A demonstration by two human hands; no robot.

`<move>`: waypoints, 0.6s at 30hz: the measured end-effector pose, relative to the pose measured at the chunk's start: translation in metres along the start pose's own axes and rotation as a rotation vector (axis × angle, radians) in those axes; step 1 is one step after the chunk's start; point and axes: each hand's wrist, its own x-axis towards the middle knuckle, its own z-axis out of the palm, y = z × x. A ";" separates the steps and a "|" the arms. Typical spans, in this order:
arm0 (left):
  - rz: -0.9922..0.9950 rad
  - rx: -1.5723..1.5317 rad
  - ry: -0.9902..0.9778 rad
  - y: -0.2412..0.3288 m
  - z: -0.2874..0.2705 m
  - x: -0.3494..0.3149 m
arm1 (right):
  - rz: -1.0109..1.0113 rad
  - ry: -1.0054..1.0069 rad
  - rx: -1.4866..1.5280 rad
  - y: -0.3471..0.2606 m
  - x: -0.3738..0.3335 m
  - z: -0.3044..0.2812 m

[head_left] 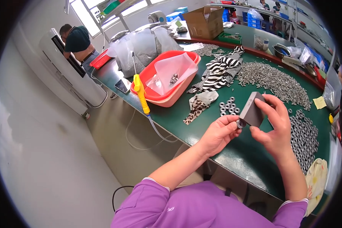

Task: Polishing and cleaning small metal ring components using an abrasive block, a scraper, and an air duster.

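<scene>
My right hand (274,125) grips a dark grey flat block (252,111), held up above the green table (250,155). My left hand (221,131) pinches a small metal ring (240,123) against the block's lower left corner. Just beyond the hands, a small cluster of metal rings (228,107) lies on the table. A large spread of the same rings (304,138) sits to the right of my right hand. A long heap of silver screws (275,80) lies farther back.
A red basin (161,97) with a clear plastic bag (174,70) stands at the left, a yellow air gun (141,95) beside it. Striped cloth (220,72), spotted cloth (197,106), a cardboard box (205,22) and filled bags (140,49) lie behind. A person (78,40) stands far left.
</scene>
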 end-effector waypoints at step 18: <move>0.588 0.039 0.435 0.131 -0.067 -0.148 | 0.149 -0.309 -0.157 -0.015 -0.003 0.006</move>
